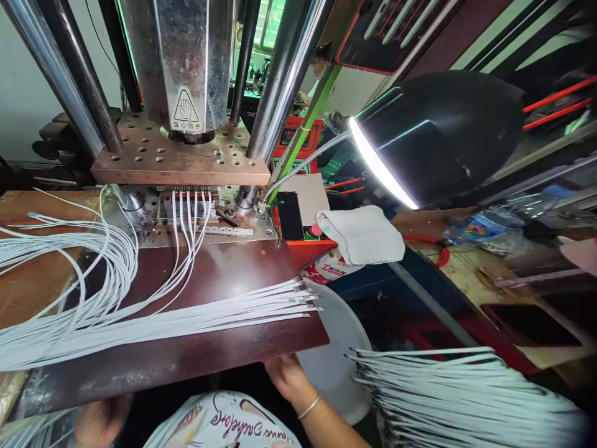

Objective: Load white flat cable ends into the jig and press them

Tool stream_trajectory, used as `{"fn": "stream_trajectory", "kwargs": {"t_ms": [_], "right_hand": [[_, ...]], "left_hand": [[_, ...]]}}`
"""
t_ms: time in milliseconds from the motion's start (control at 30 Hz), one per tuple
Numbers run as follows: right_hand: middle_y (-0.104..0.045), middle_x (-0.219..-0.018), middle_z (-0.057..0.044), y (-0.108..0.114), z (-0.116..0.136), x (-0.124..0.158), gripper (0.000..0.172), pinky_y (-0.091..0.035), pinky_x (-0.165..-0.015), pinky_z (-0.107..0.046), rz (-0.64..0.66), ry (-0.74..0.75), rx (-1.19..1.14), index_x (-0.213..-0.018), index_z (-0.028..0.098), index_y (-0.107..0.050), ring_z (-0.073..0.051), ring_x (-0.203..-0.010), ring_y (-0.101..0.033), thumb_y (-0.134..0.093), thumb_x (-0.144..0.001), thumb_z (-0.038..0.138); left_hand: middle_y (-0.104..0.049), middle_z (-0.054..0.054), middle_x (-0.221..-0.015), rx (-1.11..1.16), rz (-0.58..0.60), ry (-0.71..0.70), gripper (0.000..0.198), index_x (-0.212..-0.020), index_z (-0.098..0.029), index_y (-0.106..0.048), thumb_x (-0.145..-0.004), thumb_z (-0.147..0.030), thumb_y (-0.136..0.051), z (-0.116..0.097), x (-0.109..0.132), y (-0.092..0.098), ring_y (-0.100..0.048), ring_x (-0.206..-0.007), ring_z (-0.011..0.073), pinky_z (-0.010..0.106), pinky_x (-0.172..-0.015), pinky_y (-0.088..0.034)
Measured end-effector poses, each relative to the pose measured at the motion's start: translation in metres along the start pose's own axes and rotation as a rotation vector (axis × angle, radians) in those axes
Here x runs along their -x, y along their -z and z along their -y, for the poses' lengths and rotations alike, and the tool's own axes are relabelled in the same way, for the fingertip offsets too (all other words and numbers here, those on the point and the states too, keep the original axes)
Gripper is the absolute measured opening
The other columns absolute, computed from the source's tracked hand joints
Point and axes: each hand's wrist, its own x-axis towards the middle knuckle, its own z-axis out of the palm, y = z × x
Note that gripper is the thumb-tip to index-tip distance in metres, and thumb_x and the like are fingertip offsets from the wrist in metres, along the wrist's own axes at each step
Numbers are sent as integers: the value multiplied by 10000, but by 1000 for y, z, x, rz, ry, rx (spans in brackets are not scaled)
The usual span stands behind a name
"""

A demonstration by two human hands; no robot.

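Note:
My right hand (286, 376), with a bracelet on the wrist, is at the front edge of the brown board (186, 361); its fingertips are hidden under the board. Low on the left, my left hand (102, 423) shows blurred below the same edge, close to more white strips, and its fingers cannot be made out. On the board lies a bundle of flat white cables (209, 317), their tipped ends pointing right. Several white cables (189, 230) run up into the fixture (217, 211) under the press plate (186, 158).
A lit black lamp (438, 137) leans in from the right. A folded white cloth (364, 236) rests by a red control box (310, 249). Below stands a pale bucket (336, 348), beside a large stack of white cables (457, 392). Steel columns (284, 81) flank the press.

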Motion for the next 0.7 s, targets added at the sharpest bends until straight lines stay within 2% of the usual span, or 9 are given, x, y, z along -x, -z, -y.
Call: {"fn": "stream_trajectory", "kwargs": {"t_ms": [67, 200, 300, 467, 567, 633, 700], "right_hand": [[-711, -833, -44, -10, -6, -8, 759, -585, -813, -498, -20, 29, -122, -887, 339, -657, -304, -850, -686, -751, -411, 923], [-740, -939, -60, -9, 2, -14, 760, -564, -909, -524, 60, 0, -84, -993, 362, -679, -336, -993, -688, -725, -475, 916], [-747, -1006, -63, -6, 4, -12, 762, -550, -963, -501, 56, -33, -107, -1021, 348, -676, -327, -1103, -670, -746, -495, 895], [-746, -1057, -69, -9, 5, -13, 824, -550, -977, -455, 46, -70, -112, -985, 317, -670, -312, -1232, -617, -761, -430, 918], [-746, -941, -73, -10, 4, -15, 823, -571, -894, -433, 104, -59, -45, -895, 297, -666, -303, -1114, -660, -677, -438, 982], [-722, -799, -68, -8, 3, -9, 798, -576, -768, -405, 141, -86, -10, -812, 276, -654, -280, -907, -694, -605, -495, 1007], [-677, -673, -61, -3, 7, 5, 762, -530, -608, -349, 193, -138, 70, -742, 242, -644, -229, -681, -657, -533, -621, 986]], "left_hand": [[-755, -93, -1219, 23, -30, -71, 811, -1250, -488, -685, -471, -682, -804, -4, 0, -9, -454, -1466, 343, 444, -1218, -436], [-793, -45, -1099, -7, -2, -122, 679, -1148, -414, -721, -539, -711, -774, -7, 4, -10, -564, -1368, 358, 468, -1094, -570], [-795, -36, -1064, -48, 11, -158, 638, -1123, -406, -721, -560, -705, -750, -4, 4, -6, -600, -1321, 363, 486, -1026, -611], [-791, -77, -1069, -52, 2, -110, 589, -1129, -458, -712, -581, -672, -737, -6, -3, 0, -587, -1342, 339, 467, -1079, -573], [-793, -75, -1083, -26, 31, -103, 613, -1171, -454, -705, -592, -651, -752, -5, -3, -1, -590, -1339, 337, 463, -1107, -550], [-795, -49, -1091, -14, 62, -77, 599, -1184, -425, -711, -651, -700, -697, 4, 4, -2, -623, -1295, 349, 479, -1079, -570], [-800, 1, -1076, -110, 127, -67, 564, -1139, -370, -741, -742, -746, -605, 19, 21, 1, -696, -1170, 365, 489, -979, -630]]}}
